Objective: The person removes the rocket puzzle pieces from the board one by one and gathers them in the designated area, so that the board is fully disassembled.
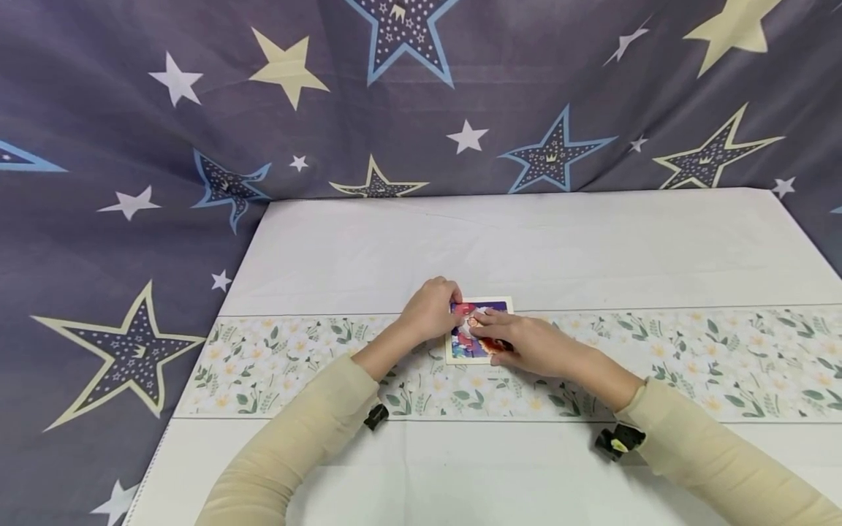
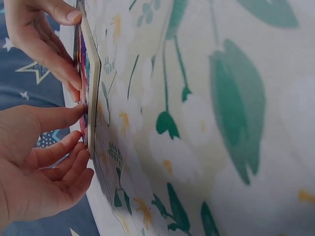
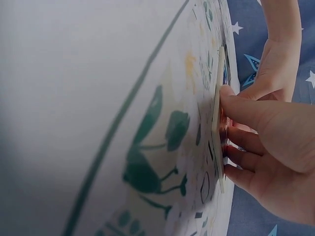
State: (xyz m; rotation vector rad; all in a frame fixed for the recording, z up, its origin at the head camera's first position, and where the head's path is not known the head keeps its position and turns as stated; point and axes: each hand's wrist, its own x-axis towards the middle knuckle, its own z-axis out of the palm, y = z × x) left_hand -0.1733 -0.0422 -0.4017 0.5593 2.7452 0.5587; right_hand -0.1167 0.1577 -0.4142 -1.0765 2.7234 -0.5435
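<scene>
A small, flat, nearly square picture board (image 1: 465, 352) with a cream border and a colourful cartoon print lies on the floral strip. My left hand (image 1: 430, 308) is at its left side, fingers curled at the upper left edge and thumb on the print. My right hand (image 1: 536, 345) comes from the right, its fingers resting on the print and its thumb near the lower border. Seen from the left wrist, the board (image 2: 96, 73) is almost edge-on, with both hands on its face. The right wrist view also shows its thin rim (image 3: 216, 115). The hands cover much of the print.
A white table covering (image 1: 526, 248) bears the floral strip (image 1: 289, 365) across its middle. Behind and to the left hangs a dark star-patterned cloth (image 1: 447, 109). A small black device (image 1: 620, 440) sits at the right wrist, another (image 1: 376, 416) at the left.
</scene>
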